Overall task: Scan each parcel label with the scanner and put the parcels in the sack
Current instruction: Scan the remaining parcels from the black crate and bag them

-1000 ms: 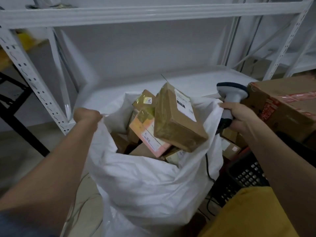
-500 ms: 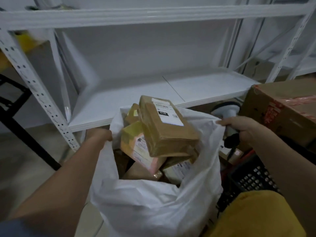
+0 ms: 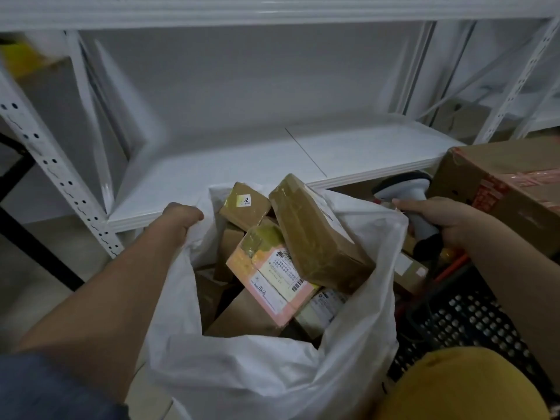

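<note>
A white sack (image 3: 272,368) stands open in front of me, filled with several parcels. On top lies a brown taped box (image 3: 318,234), tilted, next to a pink labelled parcel (image 3: 269,277) and a small brown box (image 3: 244,204) with a yellow sticker. My left hand (image 3: 178,218) grips the sack's left rim. My right hand (image 3: 439,219) holds the white scanner (image 3: 406,192) by its handle, just right of the sack.
A white metal shelf (image 3: 272,159) runs behind the sack. A large cardboard box (image 3: 509,183) sits at the right. Below it a black perforated crate (image 3: 460,322) holds more parcels. Something yellow (image 3: 460,389) is at the bottom right.
The sack and its parcels have dropped lower. The top brown box has tipped so that its label faces away. My right hand has lowered the scanner to beside the sack.
</note>
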{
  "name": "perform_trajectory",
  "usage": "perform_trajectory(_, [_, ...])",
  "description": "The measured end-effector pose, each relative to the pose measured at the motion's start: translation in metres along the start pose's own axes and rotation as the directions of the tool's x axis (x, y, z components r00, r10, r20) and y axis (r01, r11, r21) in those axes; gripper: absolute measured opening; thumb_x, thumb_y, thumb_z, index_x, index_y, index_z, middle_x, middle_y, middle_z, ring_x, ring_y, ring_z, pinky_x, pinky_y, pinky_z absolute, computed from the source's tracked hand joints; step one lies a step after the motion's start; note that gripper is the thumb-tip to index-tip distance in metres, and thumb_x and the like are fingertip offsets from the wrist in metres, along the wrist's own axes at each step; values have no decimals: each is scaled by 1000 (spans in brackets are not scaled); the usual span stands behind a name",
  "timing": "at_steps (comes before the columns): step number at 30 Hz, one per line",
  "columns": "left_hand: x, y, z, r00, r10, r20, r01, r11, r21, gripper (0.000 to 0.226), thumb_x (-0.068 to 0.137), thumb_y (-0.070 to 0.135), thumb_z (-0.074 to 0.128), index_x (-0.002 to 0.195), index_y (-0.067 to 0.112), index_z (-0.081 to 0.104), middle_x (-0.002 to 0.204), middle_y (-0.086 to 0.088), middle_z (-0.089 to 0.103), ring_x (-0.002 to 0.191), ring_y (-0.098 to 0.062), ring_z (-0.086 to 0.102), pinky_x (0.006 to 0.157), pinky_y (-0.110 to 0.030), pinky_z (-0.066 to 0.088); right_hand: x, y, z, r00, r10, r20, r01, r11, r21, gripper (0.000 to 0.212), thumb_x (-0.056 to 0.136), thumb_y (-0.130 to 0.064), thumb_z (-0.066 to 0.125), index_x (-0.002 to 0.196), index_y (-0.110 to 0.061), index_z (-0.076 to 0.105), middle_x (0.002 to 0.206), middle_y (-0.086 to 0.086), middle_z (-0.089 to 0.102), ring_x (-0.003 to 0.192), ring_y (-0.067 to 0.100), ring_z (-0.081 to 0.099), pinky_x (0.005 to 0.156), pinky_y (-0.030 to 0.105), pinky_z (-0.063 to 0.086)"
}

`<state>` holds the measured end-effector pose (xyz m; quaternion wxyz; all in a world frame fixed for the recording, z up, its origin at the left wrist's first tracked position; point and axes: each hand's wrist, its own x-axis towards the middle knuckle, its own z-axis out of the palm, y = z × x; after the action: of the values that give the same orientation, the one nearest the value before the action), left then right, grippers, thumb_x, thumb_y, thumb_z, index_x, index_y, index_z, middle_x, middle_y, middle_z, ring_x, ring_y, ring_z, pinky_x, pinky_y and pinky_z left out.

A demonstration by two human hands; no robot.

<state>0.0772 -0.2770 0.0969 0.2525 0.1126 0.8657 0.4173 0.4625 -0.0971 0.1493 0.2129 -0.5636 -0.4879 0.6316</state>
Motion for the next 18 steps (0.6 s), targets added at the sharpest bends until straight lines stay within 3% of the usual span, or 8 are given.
perform_trajectory(3, [16, 5, 3, 1000, 9, -8, -9, 1000, -9, 36, 86, -1, 64, 118, -10, 52, 109, -21, 58, 104, -38, 60, 78, -36, 49, 12, -1, 4, 1000, 12, 28, -11, 999, -32, 40, 83, -18, 75, 116, 0, 62, 105, 19, 68, 79, 28, 65, 56, 36, 60])
perform_trajectory(6, [33, 6, 5, 1000, -4, -19, 3, 999, -54, 31, 84, -3, 66, 112, -10, 53, 101, -20, 59, 100, -36, 60, 83, -38, 51, 24, -2, 9, 1000, -2, 12, 4, 996, -95, 38, 81, -19, 76, 111, -2, 61, 99, 20, 68, 81, 32, 66, 51, 38, 59])
perform_trajectory(9, [55, -2, 6, 999, -54, 7, 54, 994, -93, 42, 77, 2, 77, 112, -10, 58, 112, -24, 62, 101, -39, 62, 93, -48, 52, 41, 3, 18, 1000, 3, 4, -3, 989, -145, 40, 77, -22, 80, 106, -2, 61, 102, 22, 66, 92, 37, 65, 68, 44, 56])
perform_trajectory(12, [64, -3, 8, 996, -87, 23, 89, 992, -87, 36, 76, -1, 77, 109, -6, 66, 117, -22, 64, 105, -37, 62, 98, -46, 49, 56, 5, 27, 999, -25, -45, 14, 974, -228, 30, 81, -18, 78, 94, -1, 58, 86, 17, 61, 75, 27, 59, 57, 33, 48])
perform_trajectory(15, [66, 22, -8, 994, -51, 97, 62, 991, -121, 21, 86, -8, 65, 107, -6, 65, 130, -17, 59, 109, -28, 58, 101, -34, 43, 60, -8, 20, 998, -48, -32, 46, 996, -80, 33, 77, -11, 79, 102, 1, 62, 90, 18, 65, 74, 29, 65, 51, 33, 57])
perform_trajectory(16, [66, 34, -19, 992, -31, 120, 51, 986, -162, 15, 88, -9, 61, 102, -4, 64, 124, -16, 63, 98, -24, 58, 99, -29, 42, 59, -15, 15, 995, -87, -40, 86, 996, -17, 27, 79, -9, 76, 100, 0, 63, 88, 16, 66, 71, 28, 66, 47, 32, 56])
perform_trajectory(18, [65, 50, -41, 992, -11, 127, 42, 970, -241, 27, 91, -9, 56, 117, -4, 61, 83, -11, 73, 76, -16, 53, 100, -27, 39, 55, -24, 7, 985, -157, -66, 162, 984, 72, 11, 84, -7, 70, 90, -6, 61, 80, 11, 64, 62, 22, 65, 42, 29, 54])
